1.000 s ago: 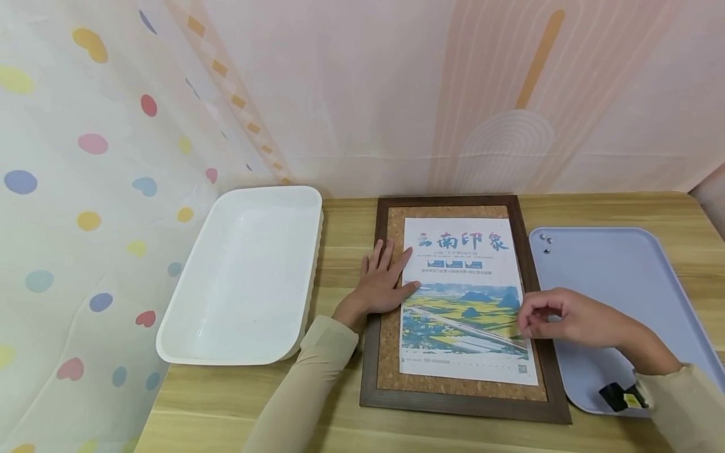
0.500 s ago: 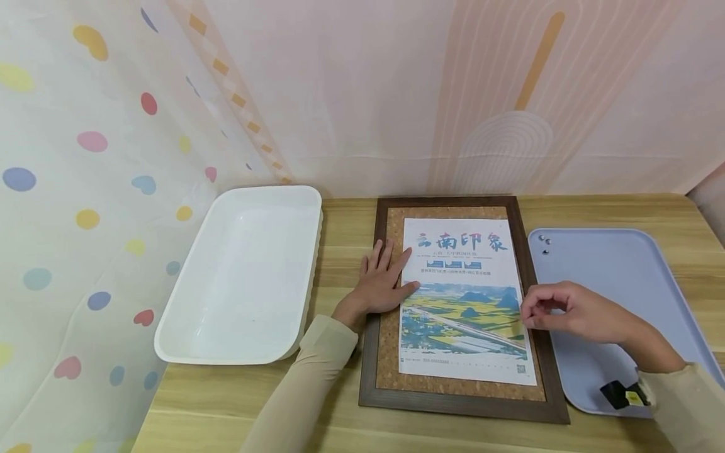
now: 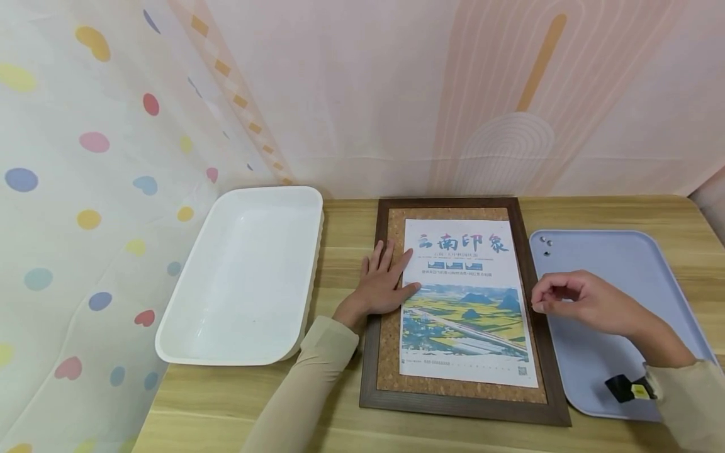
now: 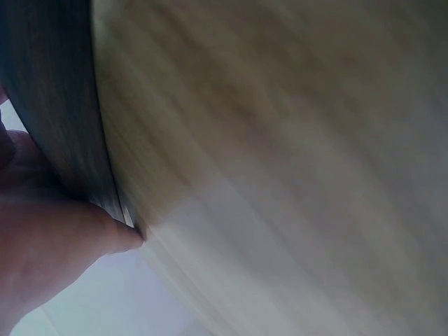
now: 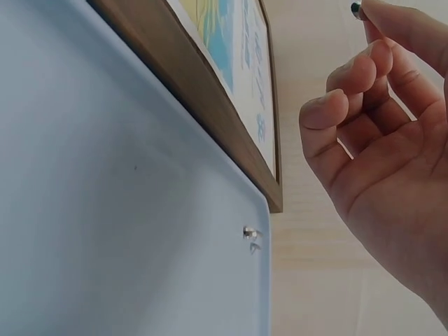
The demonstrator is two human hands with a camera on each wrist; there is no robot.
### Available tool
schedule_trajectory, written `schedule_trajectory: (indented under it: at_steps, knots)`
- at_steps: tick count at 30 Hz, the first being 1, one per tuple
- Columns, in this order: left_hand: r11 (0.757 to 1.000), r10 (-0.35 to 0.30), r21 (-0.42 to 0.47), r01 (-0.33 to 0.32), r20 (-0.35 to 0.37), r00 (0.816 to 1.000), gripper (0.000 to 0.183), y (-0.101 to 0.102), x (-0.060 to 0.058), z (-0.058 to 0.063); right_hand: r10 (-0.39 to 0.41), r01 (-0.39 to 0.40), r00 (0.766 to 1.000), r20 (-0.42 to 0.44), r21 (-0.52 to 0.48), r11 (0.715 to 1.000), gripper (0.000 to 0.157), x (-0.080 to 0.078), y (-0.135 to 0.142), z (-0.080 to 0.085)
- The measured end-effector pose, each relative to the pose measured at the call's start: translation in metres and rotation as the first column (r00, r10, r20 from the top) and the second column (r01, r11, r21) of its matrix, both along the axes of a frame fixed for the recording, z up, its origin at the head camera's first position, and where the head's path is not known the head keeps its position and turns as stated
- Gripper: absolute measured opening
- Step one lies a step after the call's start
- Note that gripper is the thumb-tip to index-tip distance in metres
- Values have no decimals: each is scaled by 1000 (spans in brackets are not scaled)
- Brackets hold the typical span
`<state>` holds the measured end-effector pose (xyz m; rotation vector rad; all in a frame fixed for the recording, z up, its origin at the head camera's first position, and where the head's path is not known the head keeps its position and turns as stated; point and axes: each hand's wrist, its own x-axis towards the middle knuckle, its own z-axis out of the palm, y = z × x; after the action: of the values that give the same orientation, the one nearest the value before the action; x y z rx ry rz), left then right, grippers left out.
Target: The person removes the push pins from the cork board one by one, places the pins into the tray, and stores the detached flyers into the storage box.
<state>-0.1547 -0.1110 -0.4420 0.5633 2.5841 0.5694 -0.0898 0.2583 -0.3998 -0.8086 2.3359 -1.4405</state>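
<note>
A printed poster [image 3: 464,314] lies on a cork board [image 3: 391,371] with a dark brown wooden frame [image 3: 464,409]. My left hand [image 3: 382,283] rests spread across the board's left side, its thumb and index finger touching the poster's left edge. In the left wrist view, part of that hand [image 4: 56,252] lies against the frame's side. My right hand [image 3: 583,302] hovers over the frame's right side and the blue tray. Between thumb and index finger it pinches a small silver pushpin [image 5: 358,10], mostly covered by the fingertips. The other fingers are curled and hold nothing.
The light blue tray [image 3: 612,264] stands right of the board, with several silver pushpins [image 3: 546,245] in its far left corner. A white plastic basin [image 3: 243,283] sits to the left. Patterned cloth [image 3: 362,94] hangs behind the wooden table [image 3: 340,245].
My right hand has moved up and to the right, from the poster's right edge to over the frame and tray. My left hand has stayed in place.
</note>
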Motion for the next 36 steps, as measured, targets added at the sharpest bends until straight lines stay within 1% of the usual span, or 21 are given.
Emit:
schedule_trajectory:
  at_steps: [6, 13, 18, 22, 26, 30, 36]
  knots:
    - [1000, 1, 22, -1, 3, 1000, 74, 0, 1, 2, -72, 72, 997, 0, -16, 997, 16, -4, 8, -1]
    - [1000, 1, 15, -1, -1, 1000, 75, 0, 0, 1, -92, 93, 996, 17, -46, 995, 14, -6, 13, -4]
    - [1000, 1, -1, -1, 2, 1000, 75, 0, 0, -1, -139, 139, 990, -11, -21, 990, 16, -7, 16, -7]
    - [1000, 1, 2, -1, -2, 1000, 75, 0, 0, -1, -180, 181, 983, -19, 11, 984, 14, -8, 20, -9]
    - [1000, 2, 1, -2, -2, 1000, 75, 0, 0, 0, -254, 254, 967, -21, 73, 964, 10, -9, 26, -10]
    - [1000, 2, 3, -2, -5, 1000, 74, 1, 0, 1, -338, 335, 941, 3, 125, 934, 7, -12, 34, -11]
    - [1000, 4, 4, -4, -7, 1000, 74, 1, 0, 1, -455, 440, 889, 42, 191, 877, 12, -20, 48, -17]
